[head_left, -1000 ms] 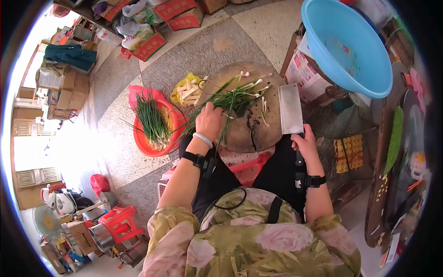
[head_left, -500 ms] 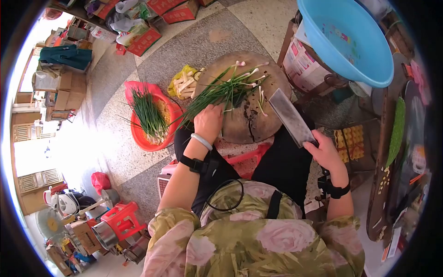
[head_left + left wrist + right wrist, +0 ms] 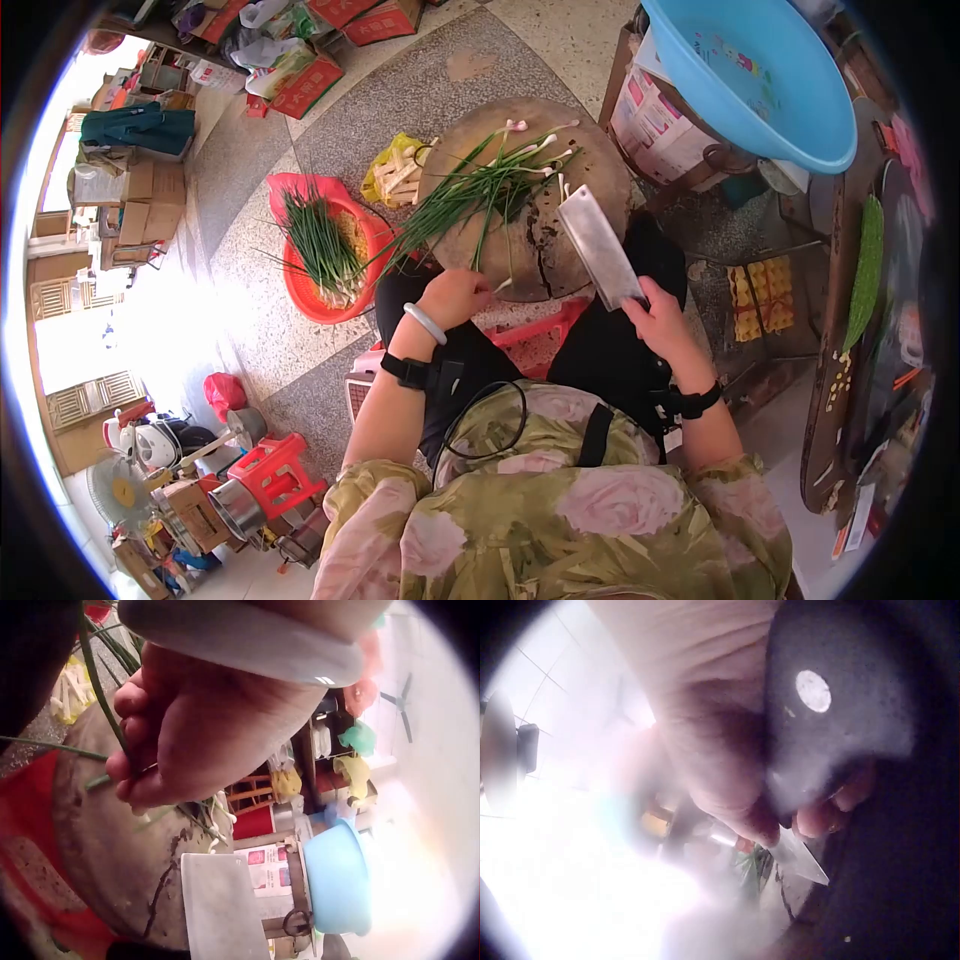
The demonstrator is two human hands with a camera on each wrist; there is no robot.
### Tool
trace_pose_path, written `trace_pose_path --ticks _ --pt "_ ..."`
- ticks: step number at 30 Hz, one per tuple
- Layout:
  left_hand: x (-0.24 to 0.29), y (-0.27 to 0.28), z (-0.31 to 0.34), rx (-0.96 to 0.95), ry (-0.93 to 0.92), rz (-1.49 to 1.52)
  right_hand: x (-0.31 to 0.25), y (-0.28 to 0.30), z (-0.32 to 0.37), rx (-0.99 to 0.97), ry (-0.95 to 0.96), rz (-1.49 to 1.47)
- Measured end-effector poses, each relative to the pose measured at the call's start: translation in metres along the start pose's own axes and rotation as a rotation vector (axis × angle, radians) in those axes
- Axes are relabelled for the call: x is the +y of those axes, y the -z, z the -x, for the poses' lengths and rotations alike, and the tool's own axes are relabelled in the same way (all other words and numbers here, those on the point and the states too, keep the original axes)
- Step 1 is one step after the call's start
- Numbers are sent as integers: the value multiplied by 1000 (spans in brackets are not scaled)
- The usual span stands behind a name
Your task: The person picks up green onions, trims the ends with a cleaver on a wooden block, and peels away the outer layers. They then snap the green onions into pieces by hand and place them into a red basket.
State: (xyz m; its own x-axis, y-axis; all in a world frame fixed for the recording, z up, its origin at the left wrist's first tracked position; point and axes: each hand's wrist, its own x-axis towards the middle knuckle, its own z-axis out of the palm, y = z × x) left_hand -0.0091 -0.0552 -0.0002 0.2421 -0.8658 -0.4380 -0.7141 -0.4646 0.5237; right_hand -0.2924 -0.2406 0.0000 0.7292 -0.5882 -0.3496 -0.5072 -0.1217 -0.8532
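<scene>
Spring onions (image 3: pixel 475 190) with white bulbs lie in a loose pile across a round wooden chopping block (image 3: pixel 598 170). At the block's near left edge, my left hand (image 3: pixel 452 297) pinches a thin green spring onion stalk (image 3: pixel 101 690) between thumb and curled fingers. My right hand (image 3: pixel 665 325) grips the black handle (image 3: pixel 840 697) of a cleaver (image 3: pixel 600 245). The broad blade slants over the block's right side, its far end near a few white bulbs. In the left wrist view the blade (image 3: pixel 221 900) shows below the left hand.
Left of the block, a red basket (image 3: pixel 382 240) holds more spring onions; a yellow bag (image 3: pixel 375 185) of pale strips lies behind it. A blue basin (image 3: pixel 835 155) stands back right. On the right bench lies a long green gourd (image 3: pixel 865 270).
My left hand has drawn back from the pile to the block's near edge with a stalk. The cleaver has tilted leftward from upright, and its blade now lies further over the block.
</scene>
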Motion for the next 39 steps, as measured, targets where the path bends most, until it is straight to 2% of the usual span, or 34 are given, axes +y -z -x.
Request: trace_pose_path --ticks 1,5,7,11,13,17,22,27,30,32,33,36,39 --pt "0 -1 1 -61 -73 119 0 -1 -1 26 -83 -84" --pt "11 -1 -4 -64 -145 145 5 -7 -4 39 -90 -161" --pt "16 0 -11 -65 -87 115 4 -6 -7 26 -131 -195" --pt "28 0 -19 -10 -95 -16 3 -5 -10 9 -180 -217" --pt "31 -3 -25 42 -169 -89 3 -5 -10 8 -178 -214" --pt "45 -8 -40 43 -105 -165 2 -6 -12 -2 -192 -224" --pt "49 -24 -73 220 -112 -132 8 -8 -14 2 -179 -254" --pt "54 -27 -77 264 -36 -33 9 -6 -2 81 -161 -322" --pt "47 -29 -63 332 -23 22 3 -1 10 157 -132 -215" --pt "42 -31 -52 371 -23 44 0 2 18 182 101 17" --pt "40 -33 -48 373 5 44 -6 3 24 180 100 17" --pt "36 -43 -43 377 43 55 -20 -1 38 55 107 260" --pt "35 -53 -45 409 35 47 -16 -11 41 45 115 297"
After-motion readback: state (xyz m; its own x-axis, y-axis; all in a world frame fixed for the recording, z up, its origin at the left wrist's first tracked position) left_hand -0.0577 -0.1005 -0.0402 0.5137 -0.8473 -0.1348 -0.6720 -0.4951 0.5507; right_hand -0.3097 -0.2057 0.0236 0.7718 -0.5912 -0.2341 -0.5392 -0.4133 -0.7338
